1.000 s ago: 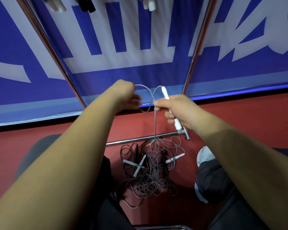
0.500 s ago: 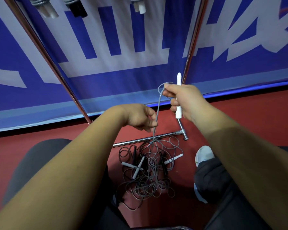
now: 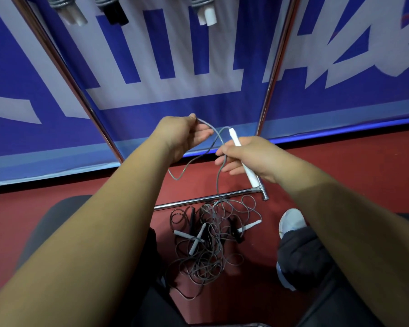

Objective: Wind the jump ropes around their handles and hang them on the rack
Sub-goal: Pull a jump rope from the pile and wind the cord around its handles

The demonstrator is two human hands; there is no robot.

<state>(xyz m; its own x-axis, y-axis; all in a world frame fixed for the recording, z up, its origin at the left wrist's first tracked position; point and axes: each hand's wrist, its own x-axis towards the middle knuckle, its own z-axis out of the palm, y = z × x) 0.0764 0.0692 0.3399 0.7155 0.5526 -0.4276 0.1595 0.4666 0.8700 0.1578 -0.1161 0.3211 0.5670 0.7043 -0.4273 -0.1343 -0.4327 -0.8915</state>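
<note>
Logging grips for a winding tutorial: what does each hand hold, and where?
The right hand grips the white handle around its middle; the left hand pinches the grey cord not far along from the handle's tip.

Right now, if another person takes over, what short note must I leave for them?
Left hand pinches the grey cord, raised beside the handle.
Right hand grips the white handle; no turns show on it.
The cord runs down into the tangled pile on the floor, by the rack base.
Done: three wound ropes hang above.
Left: wind this one, hang it, then the pile.
</note>
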